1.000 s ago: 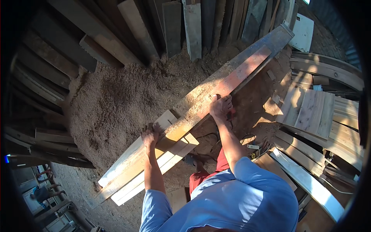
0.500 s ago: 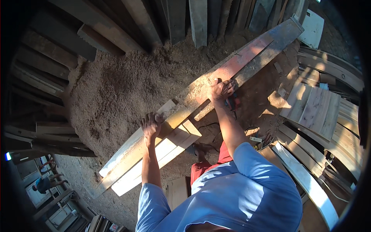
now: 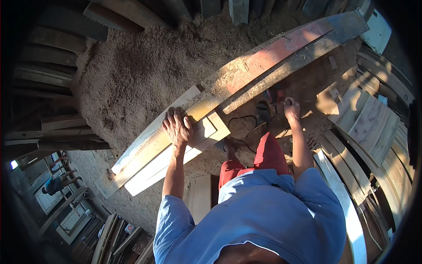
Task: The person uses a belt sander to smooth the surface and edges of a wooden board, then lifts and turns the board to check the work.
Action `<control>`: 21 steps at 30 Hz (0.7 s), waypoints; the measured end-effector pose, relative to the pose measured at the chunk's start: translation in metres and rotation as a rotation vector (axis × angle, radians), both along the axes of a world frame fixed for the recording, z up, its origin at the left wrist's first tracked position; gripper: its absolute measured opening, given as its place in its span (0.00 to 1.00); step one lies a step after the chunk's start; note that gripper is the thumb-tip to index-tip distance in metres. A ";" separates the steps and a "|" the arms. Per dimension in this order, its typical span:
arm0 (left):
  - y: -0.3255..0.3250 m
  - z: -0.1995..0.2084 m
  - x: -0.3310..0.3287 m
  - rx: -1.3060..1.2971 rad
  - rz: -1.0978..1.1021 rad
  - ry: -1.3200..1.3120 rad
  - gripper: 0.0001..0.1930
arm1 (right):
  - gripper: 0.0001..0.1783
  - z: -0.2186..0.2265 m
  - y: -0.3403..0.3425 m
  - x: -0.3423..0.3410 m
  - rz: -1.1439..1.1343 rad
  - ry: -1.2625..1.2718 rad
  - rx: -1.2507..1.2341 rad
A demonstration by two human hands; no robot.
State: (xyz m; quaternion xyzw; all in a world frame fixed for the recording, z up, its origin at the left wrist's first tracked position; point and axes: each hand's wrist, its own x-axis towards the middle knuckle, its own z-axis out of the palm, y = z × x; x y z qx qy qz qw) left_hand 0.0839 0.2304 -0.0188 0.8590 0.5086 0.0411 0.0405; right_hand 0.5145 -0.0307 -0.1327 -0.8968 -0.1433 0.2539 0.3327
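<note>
Lifted from the long red-painted wooden plank (image 3: 290, 46), the right hand (image 3: 291, 110) now hangs nearer the body, beside a partly hidden red-and-dark object (image 3: 280, 93); its fingers appear curled, but whether they grip anything cannot be told. The left hand (image 3: 177, 127) lies palm down, fingers slightly spread, on the long yellowish wooden board (image 3: 200, 111), alongside pale planks (image 3: 149, 180). Loose shavings on the red plank and the brown sawdust mound (image 3: 132, 75) suggest considerable woodworking done; what remains is unclear. No lettering is legible.
</note>
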 end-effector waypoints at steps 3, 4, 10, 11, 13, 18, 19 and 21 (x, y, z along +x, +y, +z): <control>-0.003 -0.006 0.000 0.044 -0.014 -0.028 0.29 | 0.18 -0.049 -0.045 0.011 0.408 -0.337 -0.354; -0.003 -0.008 0.003 0.058 -0.015 -0.048 0.28 | 0.19 -0.078 -0.063 0.016 0.409 -0.393 -0.436; -0.022 0.003 -0.016 0.052 0.055 -0.014 0.28 | 0.18 -0.150 -0.039 0.024 0.374 -0.001 -0.407; -0.017 0.000 -0.015 0.058 0.034 0.000 0.28 | 0.17 -0.196 -0.057 0.031 0.456 -0.122 -0.522; 0.007 -0.004 0.007 0.035 -0.039 0.018 0.29 | 0.16 -0.282 -0.104 0.061 1.165 -0.229 -0.904; -0.003 0.005 0.002 0.019 0.025 0.058 0.30 | 0.16 -0.337 -0.043 0.092 0.968 -0.077 -0.963; -0.005 0.004 0.004 0.008 0.049 0.049 0.30 | 0.16 -0.346 -0.043 0.099 0.955 -0.082 -0.995; 0.003 0.001 0.012 0.001 0.024 0.069 0.31 | 0.16 -0.363 -0.057 0.099 0.943 -0.056 -1.045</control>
